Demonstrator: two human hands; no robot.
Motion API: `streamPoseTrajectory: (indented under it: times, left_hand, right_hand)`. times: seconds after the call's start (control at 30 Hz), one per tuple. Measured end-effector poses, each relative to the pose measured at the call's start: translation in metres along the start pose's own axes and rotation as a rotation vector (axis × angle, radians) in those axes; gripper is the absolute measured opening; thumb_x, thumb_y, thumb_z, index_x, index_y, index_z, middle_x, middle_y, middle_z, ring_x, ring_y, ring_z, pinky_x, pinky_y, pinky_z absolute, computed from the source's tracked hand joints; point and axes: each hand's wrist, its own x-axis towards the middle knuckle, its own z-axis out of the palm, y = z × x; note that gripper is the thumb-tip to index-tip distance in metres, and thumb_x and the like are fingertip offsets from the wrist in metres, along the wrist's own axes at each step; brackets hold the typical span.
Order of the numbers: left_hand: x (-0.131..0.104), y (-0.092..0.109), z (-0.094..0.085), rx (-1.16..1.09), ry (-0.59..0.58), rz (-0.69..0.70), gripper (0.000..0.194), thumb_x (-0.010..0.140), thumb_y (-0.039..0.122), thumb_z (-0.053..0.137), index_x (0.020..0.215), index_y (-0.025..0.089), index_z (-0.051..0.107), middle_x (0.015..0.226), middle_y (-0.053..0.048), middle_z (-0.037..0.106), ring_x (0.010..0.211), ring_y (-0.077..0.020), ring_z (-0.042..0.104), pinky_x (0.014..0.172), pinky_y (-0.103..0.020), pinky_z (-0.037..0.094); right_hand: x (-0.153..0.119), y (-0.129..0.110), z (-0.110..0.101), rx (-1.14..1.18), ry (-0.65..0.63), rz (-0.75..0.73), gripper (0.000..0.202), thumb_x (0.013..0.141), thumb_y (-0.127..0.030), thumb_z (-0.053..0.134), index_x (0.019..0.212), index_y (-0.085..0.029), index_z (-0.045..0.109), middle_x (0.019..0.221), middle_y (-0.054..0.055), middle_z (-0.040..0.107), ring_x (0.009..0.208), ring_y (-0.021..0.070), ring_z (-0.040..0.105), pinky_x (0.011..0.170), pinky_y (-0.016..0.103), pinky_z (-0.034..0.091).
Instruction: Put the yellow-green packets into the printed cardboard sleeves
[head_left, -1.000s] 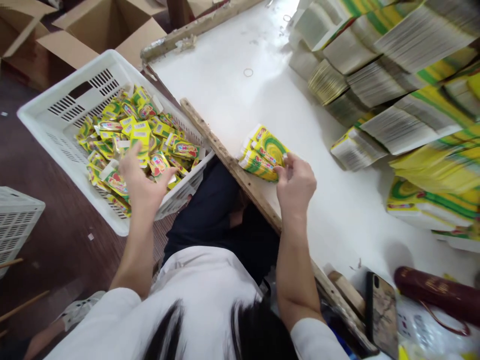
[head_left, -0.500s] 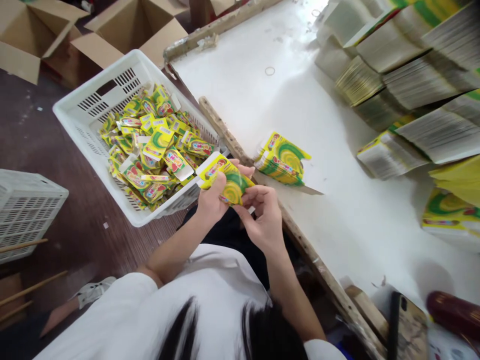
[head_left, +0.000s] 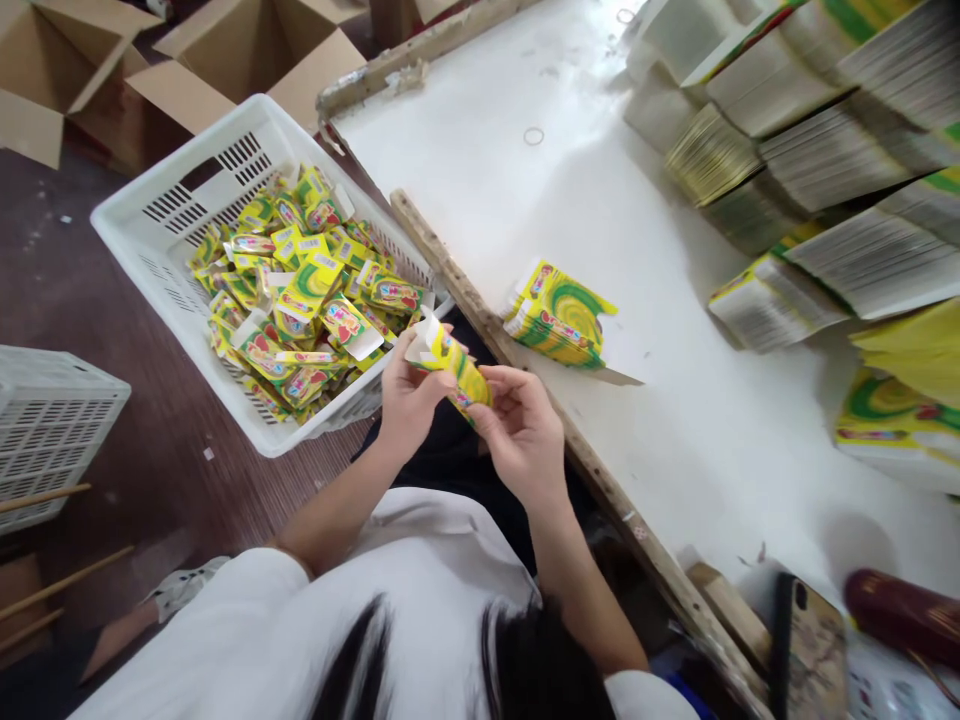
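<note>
A small yellow-and-green printed carton [head_left: 462,372] is between my two hands, its white end flaps standing up at the far end. My left hand [head_left: 411,398] is closed round its left side, thumb lying along the face. The fingers and thumb of my right hand [head_left: 521,425] pinch its near end. Just left of my hands, a white plastic basket [head_left: 180,335] holds a heap of similar cartons [head_left: 307,290]. To the right, a stack of flat, unfolded cartons [head_left: 562,315] lies near the table's wooden edge.
Bundled flat cartons [head_left: 810,150] are piled at the table's [head_left: 675,430] far right. A phone [head_left: 806,640] and dark red bottle [head_left: 900,610] lie at the front right. Open cardboard boxes [head_left: 255,60] stand behind the basket; another crate [head_left: 60,420] sits left.
The carton has gone from a flat, broad face to a narrower opened-out box, turned in my hands. My left hand has shifted slightly left, its thumb moving down the carton.
</note>
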Motion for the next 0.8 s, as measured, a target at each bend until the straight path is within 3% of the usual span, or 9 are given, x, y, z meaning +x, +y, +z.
streamPoseTrajectory:
  times: [0.13, 0.23, 0.33, 0.4, 0.53, 0.7, 0.8]
  left_hand:
    - [0.006, 0.002, 0.004, 0.034, 0.228, 0.078, 0.049, 0.064, 0.048, 0.092, 0.089, 0.023, 0.059, 0.069, 0.009, 0.056, 0.052, -0.0049, 0.048, 0.049, -0.016, 0.042]
    - [0.004, 0.0, 0.005, 0.074, 0.178, 0.075, 0.051, 0.065, 0.052, 0.092, 0.095, 0.024, 0.061, 0.075, 0.007, 0.061, 0.058, -0.0065, 0.055, 0.056, -0.017, 0.048]
    - [-0.005, -0.003, 0.002, 0.125, 0.096, 0.032, 0.042, 0.08, 0.06, 0.079, 0.098, 0.024, 0.067, 0.084, 0.002, 0.068, 0.071, -0.0117, 0.064, 0.068, -0.023, 0.054]
    - [-0.011, -0.004, 0.0, 0.187, 0.117, -0.01, 0.039, 0.088, 0.062, 0.069, 0.092, 0.024, 0.069, 0.083, 0.0, 0.069, 0.073, -0.0138, 0.065, 0.071, -0.026, 0.055]
    - [-0.018, -0.004, 0.0, 0.266, 0.189, -0.041, 0.036, 0.087, 0.059, 0.072, 0.083, 0.023, 0.072, 0.078, 0.001, 0.072, 0.068, -0.015, 0.064, 0.066, -0.028, 0.055]
    - [-0.02, -0.006, 0.0, 0.236, 0.165, -0.097, 0.045, 0.09, 0.064, 0.065, 0.076, 0.022, 0.071, 0.07, -0.001, 0.071, 0.065, -0.0177, 0.065, 0.064, -0.032, 0.057]
    - [-0.013, 0.0, -0.005, 0.291, 0.11, -0.06, 0.046, 0.092, 0.066, 0.061, 0.082, 0.023, 0.074, 0.08, -0.003, 0.074, 0.079, -0.0213, 0.071, 0.076, -0.036, 0.06]
  right_hand:
    - [-0.007, -0.001, 0.015, 0.003, -0.104, 0.052, 0.038, 0.081, -0.035, 0.084, 0.113, -0.026, 0.066, 0.098, 0.002, 0.073, 0.085, 0.0178, 0.07, 0.08, 0.032, 0.06]
    - [-0.004, -0.002, 0.017, 0.03, -0.02, 0.105, 0.021, 0.086, -0.036, 0.078, 0.101, -0.025, 0.069, 0.09, 0.001, 0.074, 0.079, 0.0165, 0.07, 0.074, 0.03, 0.06]
    - [0.003, -0.005, 0.009, 0.128, 0.055, 0.18, 0.018, 0.081, -0.037, 0.08, 0.09, -0.024, 0.071, 0.082, 0.0, 0.074, 0.071, 0.0166, 0.069, 0.067, 0.03, 0.06]
    - [0.006, -0.006, 0.005, 0.182, 0.073, 0.224, 0.02, 0.076, -0.037, 0.084, 0.085, -0.024, 0.072, 0.079, 0.0, 0.075, 0.069, 0.0176, 0.07, 0.066, 0.031, 0.062]
    - [0.003, -0.002, 0.006, 0.198, 0.122, 0.26, 0.023, 0.076, -0.043, 0.083, 0.08, -0.023, 0.073, 0.079, 0.0, 0.076, 0.069, 0.0188, 0.07, 0.068, 0.034, 0.063]
    - [-0.002, 0.004, 0.009, 0.147, 0.157, 0.196, 0.021, 0.081, -0.043, 0.08, 0.081, -0.024, 0.074, 0.076, 0.0, 0.074, 0.068, 0.0194, 0.069, 0.065, 0.034, 0.061]
    - [-0.003, -0.003, -0.001, -0.037, 0.115, 0.026, 0.013, 0.089, -0.037, 0.073, 0.09, -0.025, 0.079, 0.079, 0.001, 0.073, 0.07, 0.0187, 0.067, 0.064, 0.033, 0.058]
